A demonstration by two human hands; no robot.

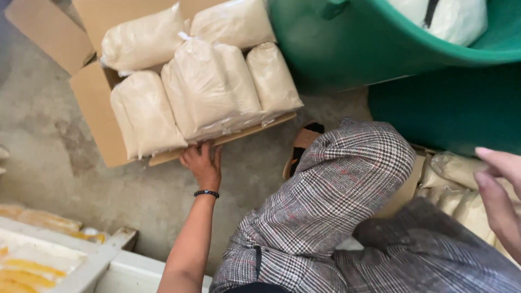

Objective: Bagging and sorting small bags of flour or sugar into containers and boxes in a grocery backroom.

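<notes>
The left hand (pixel 202 164) is seen palm down, fingers curled over the near edge of a cardboard box (pixel 95 114); the front flap is gripped, thumb hidden under it. The box sits on the concrete floor (pixel 49 157) just beyond the hand, its long axis running from the hand's upper left down toward the right, the open top facing the camera. It is packed full with clear plastic bags of pale powder (pixel 203 87), laid side by side, their long axes pointed away from the hand and slightly fanned; knotted tops are seen toward the far side. A black bead bracelet (pixel 206 193) is worn on the left wrist.

The right hand (pixel 502 192) is caught at the frame edge, fingers loosely extended and partly spread, nothing held; full opening cannot be told since it is cut off. Just below and beside it, more powder bags (pixel 453 173) are seen in a second box, partly hidden by the knee.

Between the two hands, a bent knee in grey plaid trousers (pixel 336 201) blocks the direct line. A sandalled foot (pixel 301 146) is placed just right of the left hand, near the box corner. Beyond the right hand, a large green tub (pixel 347 49) is seen, a white bag inside. Near the left elbow, a white tray with yellow pieces (pixel 32 263) is visible.
</notes>
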